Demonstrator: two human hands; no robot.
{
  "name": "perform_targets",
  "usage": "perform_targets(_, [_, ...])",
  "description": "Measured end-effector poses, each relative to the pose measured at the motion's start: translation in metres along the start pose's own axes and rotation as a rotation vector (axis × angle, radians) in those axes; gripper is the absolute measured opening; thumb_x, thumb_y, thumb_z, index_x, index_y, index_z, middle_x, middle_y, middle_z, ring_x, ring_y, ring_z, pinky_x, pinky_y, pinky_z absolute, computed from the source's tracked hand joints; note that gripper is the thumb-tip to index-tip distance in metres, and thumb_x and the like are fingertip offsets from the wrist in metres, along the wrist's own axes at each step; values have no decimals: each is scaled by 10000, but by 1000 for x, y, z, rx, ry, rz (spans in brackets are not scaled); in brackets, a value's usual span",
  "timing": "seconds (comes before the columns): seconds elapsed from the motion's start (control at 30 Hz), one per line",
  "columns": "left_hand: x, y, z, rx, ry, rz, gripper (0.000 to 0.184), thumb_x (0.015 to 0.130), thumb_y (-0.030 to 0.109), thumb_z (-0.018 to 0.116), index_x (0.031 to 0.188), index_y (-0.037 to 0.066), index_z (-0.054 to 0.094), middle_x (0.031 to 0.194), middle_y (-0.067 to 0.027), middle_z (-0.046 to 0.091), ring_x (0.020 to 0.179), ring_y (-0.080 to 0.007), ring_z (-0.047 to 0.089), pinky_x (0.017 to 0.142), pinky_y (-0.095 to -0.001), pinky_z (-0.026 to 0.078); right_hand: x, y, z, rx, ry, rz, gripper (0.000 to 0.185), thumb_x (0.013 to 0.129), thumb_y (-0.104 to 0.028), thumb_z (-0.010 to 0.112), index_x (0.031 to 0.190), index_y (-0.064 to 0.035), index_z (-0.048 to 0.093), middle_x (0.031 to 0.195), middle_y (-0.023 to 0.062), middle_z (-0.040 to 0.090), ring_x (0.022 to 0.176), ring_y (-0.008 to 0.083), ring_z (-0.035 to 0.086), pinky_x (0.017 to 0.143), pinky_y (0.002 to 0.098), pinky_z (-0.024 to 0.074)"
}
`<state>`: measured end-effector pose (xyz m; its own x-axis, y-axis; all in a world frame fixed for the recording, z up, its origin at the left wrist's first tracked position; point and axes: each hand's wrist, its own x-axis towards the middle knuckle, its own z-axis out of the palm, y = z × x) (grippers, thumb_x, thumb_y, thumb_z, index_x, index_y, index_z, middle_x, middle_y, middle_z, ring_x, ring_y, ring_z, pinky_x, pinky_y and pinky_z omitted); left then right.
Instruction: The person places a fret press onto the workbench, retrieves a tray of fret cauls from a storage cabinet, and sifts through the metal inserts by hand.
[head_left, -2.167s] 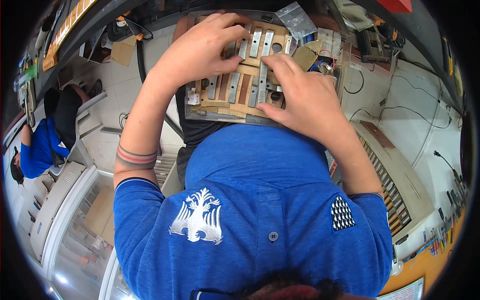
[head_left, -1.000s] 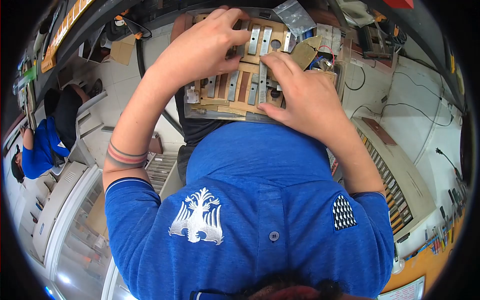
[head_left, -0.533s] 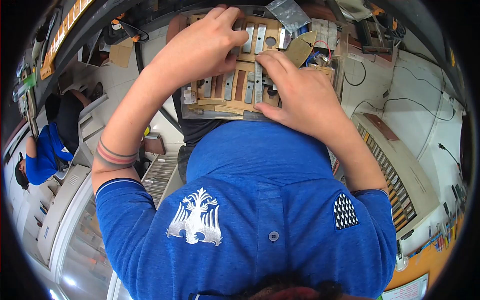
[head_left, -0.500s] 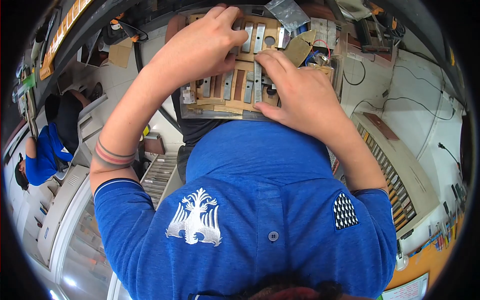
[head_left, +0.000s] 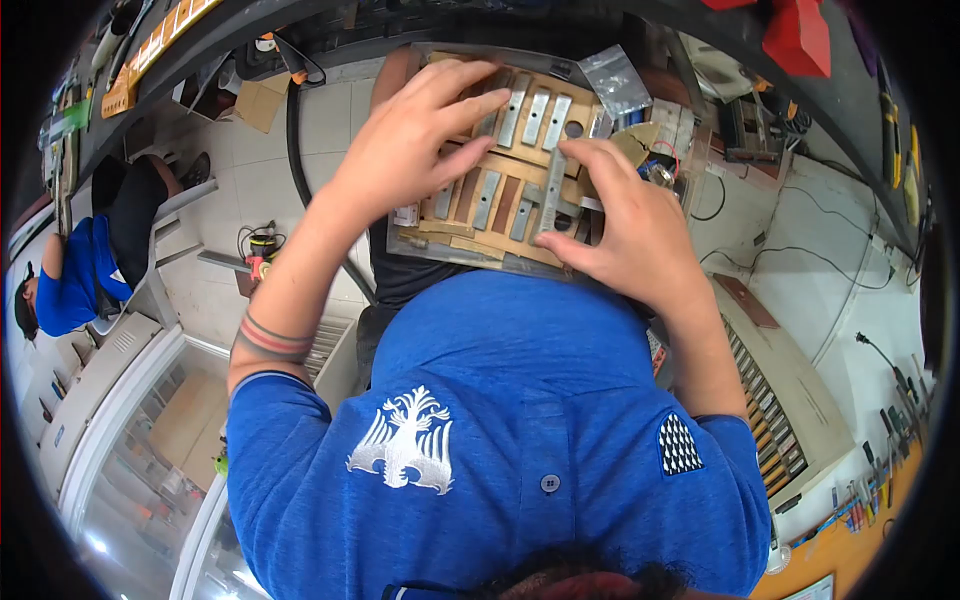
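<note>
A wooden tray (head_left: 474,238) inside a clear plastic box lies at my belly and carries several flat grey metal bars with holes. My right hand (head_left: 630,220) grips a longer metal bar (head_left: 551,197) at its two ends, thumb at the near end and fingers at the far end. Over the tray's upper left, my left hand (head_left: 415,140) is open with its fingers apart. Close to its fingertips lies a metal bar (head_left: 514,110) in the upper row. Another metal bar (head_left: 486,200) sits in the lower row. My left fingers partly hide the tray's upper left corner.
A clear plastic bag (head_left: 616,80) and a brass-coloured plate (head_left: 636,143) are at the tray's right end, near thin wires. A cabinet (head_left: 800,400) with slotted rows stands to the right. A co-worker (head_left: 85,260) in blue is at far left. Red objects (head_left: 797,40) hang upper right.
My left hand has loosened from a closed grasp and spread its fingers, uncovering a bar in the upper row. The view has shifted. My right hand keeps the longer bar.
</note>
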<state>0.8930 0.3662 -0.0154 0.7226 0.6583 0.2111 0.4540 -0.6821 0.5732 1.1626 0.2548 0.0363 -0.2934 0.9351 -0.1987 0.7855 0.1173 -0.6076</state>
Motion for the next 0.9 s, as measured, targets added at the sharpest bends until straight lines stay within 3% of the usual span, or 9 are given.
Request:
perform_targets(0.07, [-17,12,3,-51,102,-73,351,915,78,812,1261,33,773,1297,-126,756,1210,-382,682,1041,-443,557,2,-3,1,1,20,19,848,827,-440,918,1498,-71,556,1455,134,649,1111,374,761,894,482,624])
perform_targets(0.1, [-24,24,3,-60,143,-74,293,954,74,808,1240,25,765,1207,-99,761,1077,-297,725,952,-394,585,3,-6,0,-9,17,13,853,823,-439,920,1499,-71,552,1451,134,646,1104,377,761,891,489,624])
perform_targets(0.17, [-36,62,8,-710,60,-541,359,1005,74,802,1347,22,707,1138,-73,745,964,-164,719,855,-318,590,8,-16,1,-30,10,-5,863,817,-437,923,1500,-70,545,1443,134,640,1091,381,761,885,502,623])
perform_targets(0.23, [-35,81,13,-981,56,-638,426,1025,121,811,1409,30,652,993,-57,731,792,-91,687,712,-271,573,16,-26,7,-36,-1,-4,862,814,-437,923,1500,-77,544,1417,131,640,1075,377,763,858,497,629])
perform_targets(0.27, [-40,79,23,-1144,73,-648,510,1032,74,785,1494,26,575,979,-33,713,825,-74,676,732,-249,569,20,-31,10,-37,-6,-5,862,813,-437,923,1499,-80,543,1404,130,640,1067,375,764,845,495,632])
perform_targets(0.43, [-48,57,13,-1168,275,-685,505,1055,11,729,1518,6,529,1036,-61,720,864,-77,687,737,-234,561,46,-35,-1,28,22,-53,866,816,-488,925,1487,-77,563,1297,127,662,985,371,781,797,472,639])
perform_targets(0.6, [-47,29,4,-1130,617,-602,572,1095,1,670,1597,-18,397,1094,-116,723,921,-113,716,779,-247,606,88,-17,5,-337,66,-24,782,837,-494,909,1416,-42,639,1335,153,671,1007,359,804,840,481,648])
perform_targets(0.7, [-49,23,11,-1121,655,-588,624,1111,37,661,1642,-11,336,1134,-185,733,924,-154,738,814,-285,638,100,-15,15,-454,11,-25,801,830,-508,906,1407,-18,643,1366,188,662,1010,369,807,853,481,657])
perform_targets(0.9, [-51,17,16,-1170,614,-616,639,1122,28,630,1664,-15,294,1182,-205,722,950,-207,782,810,-308,665,112,-25,17,-453,6,-59,805,812,-515,903,1380,3,664,1391,213,650,982,367,813,842,470,670])
